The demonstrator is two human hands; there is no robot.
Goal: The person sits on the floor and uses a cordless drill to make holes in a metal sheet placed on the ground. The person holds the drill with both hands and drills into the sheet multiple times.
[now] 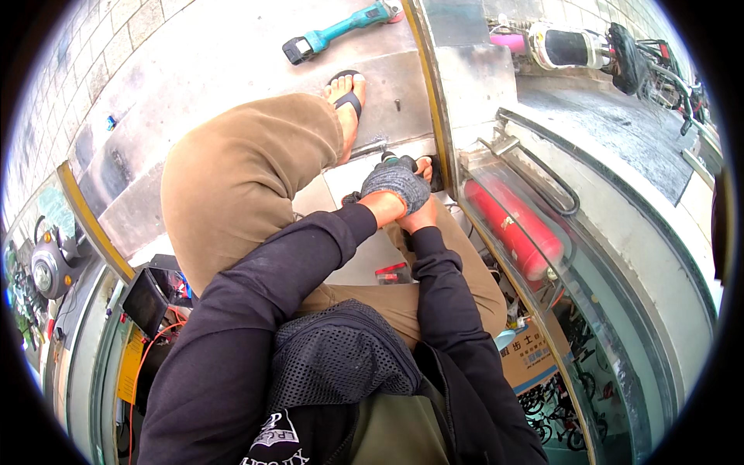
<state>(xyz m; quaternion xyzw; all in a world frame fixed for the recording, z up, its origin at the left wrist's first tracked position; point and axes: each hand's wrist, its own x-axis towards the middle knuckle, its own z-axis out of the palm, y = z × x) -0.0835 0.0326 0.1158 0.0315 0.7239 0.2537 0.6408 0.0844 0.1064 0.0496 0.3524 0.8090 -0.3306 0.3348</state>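
Observation:
My left hand (pixel 397 186), in a grey knit glove with an orange cuff, is closed round a dark tool with a greenish top (pixel 390 157), low over the floor between my feet. Most of that tool is covered by the glove, so its exact kind does not show. Against the underside of the glove sits my right hand (pixel 421 215); bare skin shows by its wrist, but its fingers are hidden. A metal floor strip (pixel 368 149) runs just beyond the hands. Past it, a small screw (pixel 397 105) lies on the step.
A teal angle grinder (pixel 341 32) with a black battery rests ahead. To my right, a red fire extinguisher (pixel 515 229) stands by a glass panel (pixel 577 302) and a brass-coloured door frame (pixel 434 93). A small red case (pixel 393 273) lies between my legs. Orange cable (pixel 143 364) hangs at left.

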